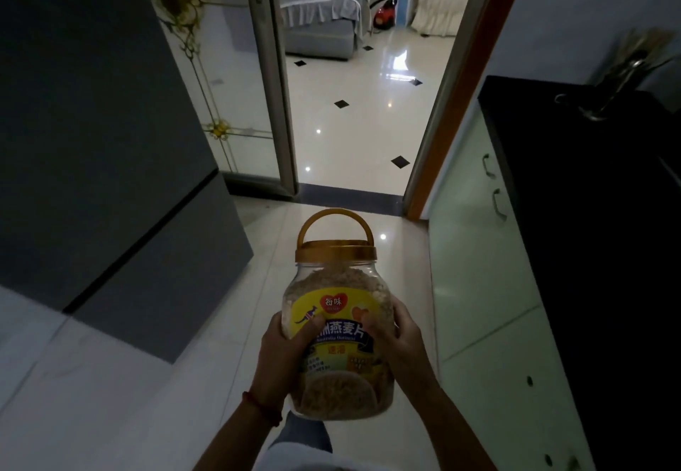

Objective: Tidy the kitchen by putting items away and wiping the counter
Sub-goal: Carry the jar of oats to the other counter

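1. Holding is recorded in the head view: a clear plastic oatmeal jar (pixel 337 326), gold screw lid (pixel 336 250) closed and carry handle (pixel 334 225) raised, is carried upright in mid-air at waist level, above the tiled floor (pixel 110 378) and clear of every surface.
2. Left hand (pixel 285 354): its grip is wrapped round the jar's left flank, thumb laid across the yellow label. A red cord is worn at the wrist.
3. Right hand (pixel 396 338): its grip is curled round the right flank, fingers pressed to the plastic.
4. Surroundings: a grey refrigerator (pixel 92 138) stands to the left; the dark table (pixel 589 249) with pale green cabinet doors (pixel 479 267) runs along the right, a utensil holder (pixel 622 79) set at its far end; an open doorway (pixel 353 101) to a bright room lies ahead.
5. Stage, as judged: the jar is in transit to storage; no destination is shown.
6. Risks, as judged: the smooth, fairly full jar could slip if one hand is freed for a door; the unused handle leaves it held by friction only; the dim light could cause a knock against the table edge.
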A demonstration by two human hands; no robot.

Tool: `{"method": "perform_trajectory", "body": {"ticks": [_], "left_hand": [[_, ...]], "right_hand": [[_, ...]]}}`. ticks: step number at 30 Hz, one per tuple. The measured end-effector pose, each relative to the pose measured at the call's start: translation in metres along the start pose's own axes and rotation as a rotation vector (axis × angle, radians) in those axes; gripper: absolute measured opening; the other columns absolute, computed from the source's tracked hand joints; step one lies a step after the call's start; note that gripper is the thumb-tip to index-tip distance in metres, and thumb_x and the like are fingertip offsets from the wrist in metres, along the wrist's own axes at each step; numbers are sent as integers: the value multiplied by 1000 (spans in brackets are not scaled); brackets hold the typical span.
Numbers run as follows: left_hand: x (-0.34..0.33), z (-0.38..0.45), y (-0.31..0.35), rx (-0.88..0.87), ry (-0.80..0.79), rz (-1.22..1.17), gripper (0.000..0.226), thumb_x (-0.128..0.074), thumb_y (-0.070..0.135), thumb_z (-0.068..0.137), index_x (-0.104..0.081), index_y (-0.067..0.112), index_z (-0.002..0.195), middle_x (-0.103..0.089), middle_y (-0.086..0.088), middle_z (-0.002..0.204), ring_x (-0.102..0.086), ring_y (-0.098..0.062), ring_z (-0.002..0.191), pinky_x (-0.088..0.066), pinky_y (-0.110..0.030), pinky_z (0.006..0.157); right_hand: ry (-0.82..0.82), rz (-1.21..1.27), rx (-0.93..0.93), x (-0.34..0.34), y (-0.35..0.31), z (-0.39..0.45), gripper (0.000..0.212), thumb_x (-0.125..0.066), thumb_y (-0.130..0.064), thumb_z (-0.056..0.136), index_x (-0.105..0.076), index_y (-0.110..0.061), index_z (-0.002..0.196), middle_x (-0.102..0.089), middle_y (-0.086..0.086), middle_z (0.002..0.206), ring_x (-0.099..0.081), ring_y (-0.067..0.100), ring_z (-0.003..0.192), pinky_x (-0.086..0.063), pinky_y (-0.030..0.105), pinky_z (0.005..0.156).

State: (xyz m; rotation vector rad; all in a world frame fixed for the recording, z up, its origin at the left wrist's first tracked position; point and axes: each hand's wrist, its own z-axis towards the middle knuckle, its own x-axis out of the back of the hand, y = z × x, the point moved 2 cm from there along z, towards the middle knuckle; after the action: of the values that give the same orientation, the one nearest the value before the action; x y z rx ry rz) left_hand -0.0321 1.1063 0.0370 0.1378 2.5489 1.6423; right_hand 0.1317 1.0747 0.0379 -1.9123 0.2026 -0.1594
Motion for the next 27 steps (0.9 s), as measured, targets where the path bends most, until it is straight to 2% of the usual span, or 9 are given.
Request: {"method": "perform_trajectory", "body": {"ticks": [4,8,12,16,20,24,27], "left_hand": [[2,83,48,-31,-30,60,118,-71,78,22,-51,9,116,-66,-15,109,-67,-31,94,-58,-42,77],[-9,155,91,-25,-80,93,114,-75,74,27,-50,8,116,-65,-18,109,-67,-34,95,-57,-50,80],[-30,214,109,-3,-135,112,113,-75,73,28,-50,7,115,-66,-19,109,-68,-33,93,-59,-44,74],[-64,272,118,51,-171,98,114,-76,73,23,-50,8,114,-67,-15,105,-69,-30,89,-59,-30,63],[-106,335,136,58,-179,98,116,-75,74,22,-49,10,115,-66,-14,106,-68,-29,90,-58,-30,63],[-151,391,169,42,-166,101,116,-75,74,23,-49,10,116,-66,-15,108,-68,-29,92,-59,-34,68],[-184,429,195,26,-164,96,116,-75,74,23,-49,12,117,-66,-13,109,-68,-28,93,-59,-31,66]], "right_hand": [[35,32,12,-6,-38,75,102,-68,-80,36,-45,-29,121,-62,4,113,-65,20,99,-59,36,76],[97,70,26,-4,-67,137,105,-69,-78,38,-45,-25,126,-63,3,113,-66,20,99,-59,39,77],[132,115,12,13,-82,190,99,-71,-74,41,-47,-25,124,-65,1,110,-68,16,96,-59,31,72],[149,120,-13,40,-91,248,99,-73,-73,39,-48,-26,123,-65,3,111,-68,18,96,-59,35,74],[152,138,-8,76,-104,314,89,-73,-73,38,-50,-32,114,-66,1,108,-69,14,92,-58,27,68],[124,135,-6,117,-135,382,100,-73,-73,38,-47,-25,123,-65,3,111,-69,18,94,-59,31,72],[93,106,0,148,-162,428,103,-73,-72,40,-45,-24,126,-64,4,113,-68,19,95,-59,31,72]]}}
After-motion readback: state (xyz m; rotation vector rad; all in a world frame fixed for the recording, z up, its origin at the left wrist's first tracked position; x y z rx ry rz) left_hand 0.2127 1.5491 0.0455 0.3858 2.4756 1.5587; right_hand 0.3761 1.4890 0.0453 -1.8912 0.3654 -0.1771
